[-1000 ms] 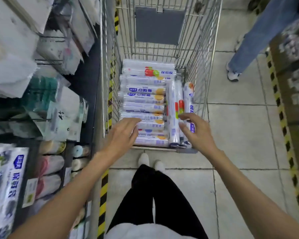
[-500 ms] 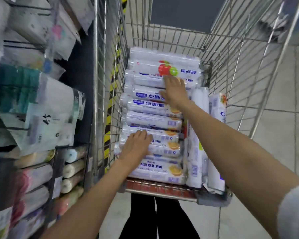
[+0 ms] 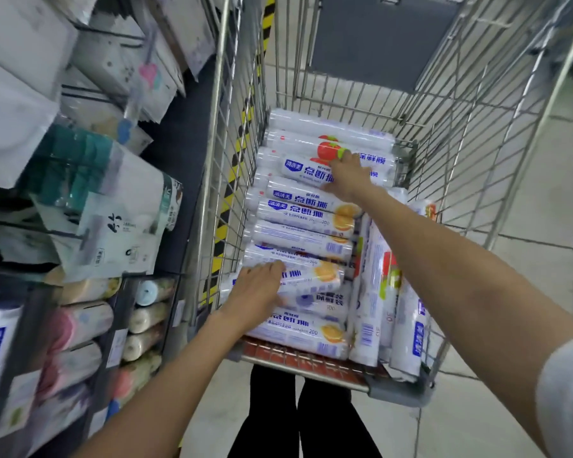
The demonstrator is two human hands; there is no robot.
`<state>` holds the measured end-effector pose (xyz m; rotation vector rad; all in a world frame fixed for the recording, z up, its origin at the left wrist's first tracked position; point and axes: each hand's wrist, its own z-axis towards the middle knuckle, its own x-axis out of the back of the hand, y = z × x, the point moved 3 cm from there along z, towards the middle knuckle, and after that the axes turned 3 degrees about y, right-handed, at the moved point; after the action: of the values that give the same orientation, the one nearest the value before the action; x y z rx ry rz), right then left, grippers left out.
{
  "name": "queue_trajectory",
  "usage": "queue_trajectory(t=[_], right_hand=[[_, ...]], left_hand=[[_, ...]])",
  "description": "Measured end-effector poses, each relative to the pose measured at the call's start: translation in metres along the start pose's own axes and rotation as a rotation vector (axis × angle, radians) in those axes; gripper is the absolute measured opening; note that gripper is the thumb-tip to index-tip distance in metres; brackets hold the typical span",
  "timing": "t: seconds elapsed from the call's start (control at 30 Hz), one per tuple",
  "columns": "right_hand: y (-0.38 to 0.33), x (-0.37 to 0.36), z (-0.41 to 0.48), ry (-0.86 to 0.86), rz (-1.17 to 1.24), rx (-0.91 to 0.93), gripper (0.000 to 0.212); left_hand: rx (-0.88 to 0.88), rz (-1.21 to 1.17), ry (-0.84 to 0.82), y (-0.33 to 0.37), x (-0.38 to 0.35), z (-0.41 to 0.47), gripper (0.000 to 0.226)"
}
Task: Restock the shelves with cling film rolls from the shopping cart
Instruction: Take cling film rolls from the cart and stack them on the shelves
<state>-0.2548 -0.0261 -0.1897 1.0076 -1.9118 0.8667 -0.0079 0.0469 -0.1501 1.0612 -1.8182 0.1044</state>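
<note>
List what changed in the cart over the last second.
The right hand left the lengthwise rolls at the near right and reached forward to the far rolls, where it now lies on one; whether it grips cannot be made out. The left hand stayed flat on the near rolls. Every roll stayed in the cart; none is lifted.
</note>
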Motion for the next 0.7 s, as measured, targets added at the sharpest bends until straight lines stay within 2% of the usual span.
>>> queue_trajectory(t=[0.13, 0.2, 0.27, 0.33, 0.37, 0.43, 0.47, 0.53, 0.6, 0.7], right_hand=[[0.005, 0.042, -0.041, 0.097, 0.217, 0.053, 0.04], [0.004, 0.07, -0.08, 0.091, 0.5, 0.071, 0.037], [-0.001, 0.092, -0.127, -0.062, 0.882, 0.053, 0.04], [-0.013, 0.107, -0.172, -0.214, 1.16, 0.082, 0.046], [-0.021, 0.112, -0.192, -0.267, 1.243, 0.111, 0.045], [-0.045, 0.117, -0.228, -0.374, 1.354, 0.187, 0.05], [-0.059, 0.117, -0.245, -0.418, 1.378, 0.219, 0.054], [-0.088, 0.116, -0.278, -0.477, 1.4, 0.249, 0.045], [-0.118, 0.118, -0.308, -0.519, 1.428, 0.283, 0.034], [-0.167, 0.121, -0.358, -0.647, 1.44, 0.383, 0.028]], left_hand=[[0.231, -0.47, 0.143, 0.006, 0.033, -0.016, 0.057], [0.34, -0.718, 0.249, 0.008, 0.048, -0.026, 0.047], [0.438, -1.054, 0.319, 0.013, 0.062, -0.04, 0.041], [0.489, -1.432, 0.367, 0.028, 0.077, -0.061, 0.052], [0.482, -1.547, 0.405, 0.036, 0.086, -0.074, 0.061], [0.453, -1.687, 0.508, 0.051, 0.104, -0.107, 0.058], [0.437, -1.742, 0.553, 0.058, 0.112, -0.125, 0.046], [0.404, -1.816, 0.643, 0.069, 0.125, -0.168, 0.03], [0.418, -1.782, 0.778, 0.074, 0.133, -0.213, 0.023], [0.472, -1.726, 1.003, 0.075, 0.135, -0.291, 0.011]])
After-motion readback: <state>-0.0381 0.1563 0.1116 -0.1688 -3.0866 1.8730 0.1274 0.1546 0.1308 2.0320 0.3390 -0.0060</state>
